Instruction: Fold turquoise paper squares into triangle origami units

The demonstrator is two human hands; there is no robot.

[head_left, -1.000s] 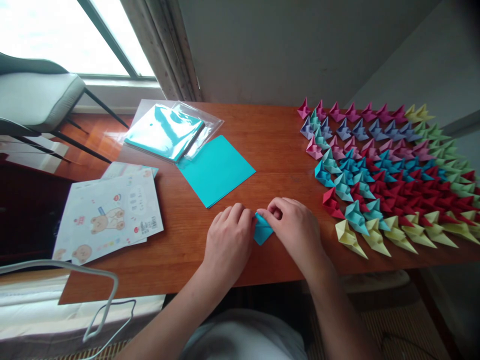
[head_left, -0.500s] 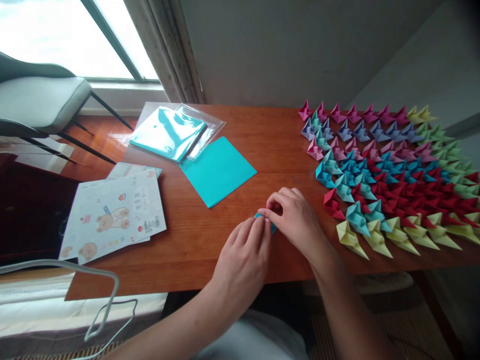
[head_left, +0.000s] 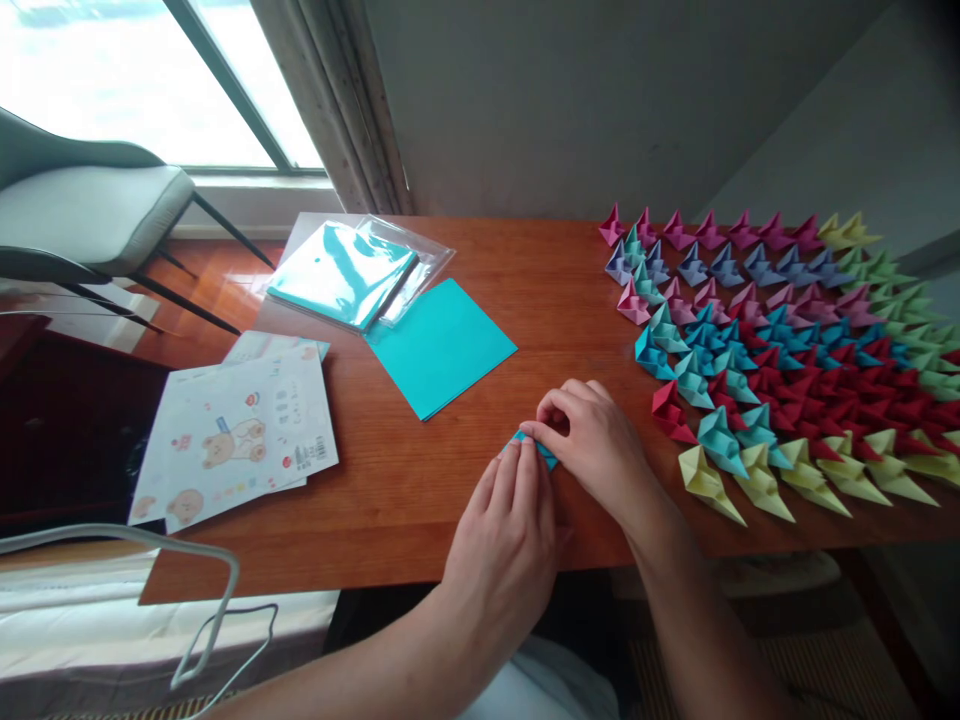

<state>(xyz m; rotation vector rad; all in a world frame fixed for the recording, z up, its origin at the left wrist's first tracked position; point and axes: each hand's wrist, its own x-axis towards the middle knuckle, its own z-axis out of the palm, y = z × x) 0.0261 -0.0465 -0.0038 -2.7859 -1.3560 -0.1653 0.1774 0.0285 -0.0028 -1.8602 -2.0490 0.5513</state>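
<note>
One small paper (head_left: pixel 550 457) sits on the table (head_left: pixel 375 510) under my left hand (head_left: pixel 504 540), my right hand (head_left: pixel 592 440) at its twelve o'clock edge, though I cannot tell whether either grip is closed, with folded shapes (head_left: pixel 817 390) toward two.

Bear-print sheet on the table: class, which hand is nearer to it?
The left hand: it is to the right of the bear-print sheet, while the right hand is farther right.
</note>
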